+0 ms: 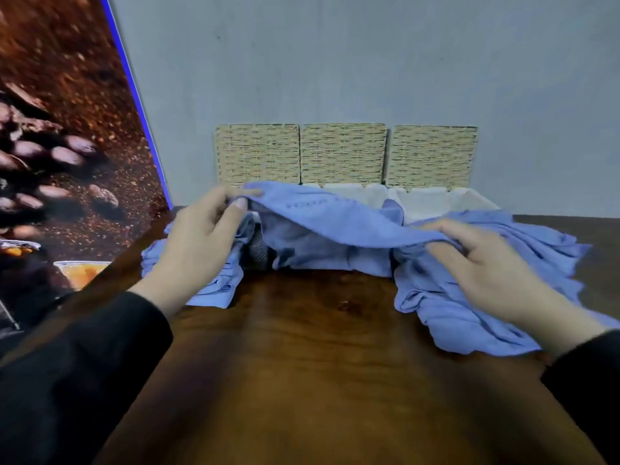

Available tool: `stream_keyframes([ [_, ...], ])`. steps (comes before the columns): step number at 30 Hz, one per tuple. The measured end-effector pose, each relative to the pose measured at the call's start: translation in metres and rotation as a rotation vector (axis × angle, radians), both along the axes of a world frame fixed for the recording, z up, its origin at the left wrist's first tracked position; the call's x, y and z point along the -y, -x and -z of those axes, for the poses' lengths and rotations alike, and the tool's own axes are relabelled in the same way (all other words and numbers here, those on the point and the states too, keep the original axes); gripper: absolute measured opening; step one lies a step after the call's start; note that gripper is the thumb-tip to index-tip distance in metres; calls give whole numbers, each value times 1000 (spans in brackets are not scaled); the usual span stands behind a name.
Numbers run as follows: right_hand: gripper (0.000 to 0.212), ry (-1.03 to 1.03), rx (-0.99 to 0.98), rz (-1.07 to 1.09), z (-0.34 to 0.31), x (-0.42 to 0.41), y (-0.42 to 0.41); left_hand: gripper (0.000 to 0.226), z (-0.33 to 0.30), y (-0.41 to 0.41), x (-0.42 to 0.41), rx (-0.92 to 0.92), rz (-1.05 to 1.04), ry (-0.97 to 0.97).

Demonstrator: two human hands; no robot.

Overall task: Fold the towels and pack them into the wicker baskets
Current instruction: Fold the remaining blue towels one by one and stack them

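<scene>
Step in hand looks like lifting one blue towel (335,219) off the heaps to spread it for folding. Left hand (204,236) pinches the towel's upper left corner, thumb over fingers, raised in front of the left wicker basket (257,154). Right hand (476,260) has fingers curled loosely into the towel's right edge; whether the grip is firm, cannot tell. More blue towels lie crumpled near the table's far edge, left pile (214,283) and right pile (469,303). Three baskets stand along the far edge against the wall; white lining (426,199) shows. To do it well: find the true corners, pull taut, shake free of the piles, lay flat on the bare table (318,364) near side.
</scene>
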State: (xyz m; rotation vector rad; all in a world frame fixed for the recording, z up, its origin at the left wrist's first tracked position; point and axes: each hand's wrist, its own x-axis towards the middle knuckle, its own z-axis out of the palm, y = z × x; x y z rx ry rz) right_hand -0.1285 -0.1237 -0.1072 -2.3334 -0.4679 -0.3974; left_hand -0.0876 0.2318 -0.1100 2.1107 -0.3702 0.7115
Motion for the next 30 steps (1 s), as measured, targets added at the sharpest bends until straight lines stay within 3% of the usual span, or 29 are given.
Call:
stream_keyframes([
  [4, 50, 353, -263, -208, 69, 0, 30, 22, 85, 30, -25, -178, 188, -394],
  [9, 49, 537, -306, -283, 92, 11, 37, 36, 118, 41, -55, -228, 358, -646],
  [13, 54, 514, -346, -299, 75, 4, 39, 37, 108, 44, -52, -67, 383, -619],
  [16, 28, 356, -175, -272, 92, -12, 32, 48, 105, 40, -34, -108, 388, -504],
  [19, 10, 374, -158, -211, 109, -22, 21, 50, 107, 32, -18, -238, 382, -580],
  [22, 17, 409, -165, -209, 111, -25, 18, 51, 106, 25, -11, -314, 357, -627],
  [30, 11, 239, -90, -159, 74, -39, -36, 33, 74, -28, 41, -239, 209, -553],
])
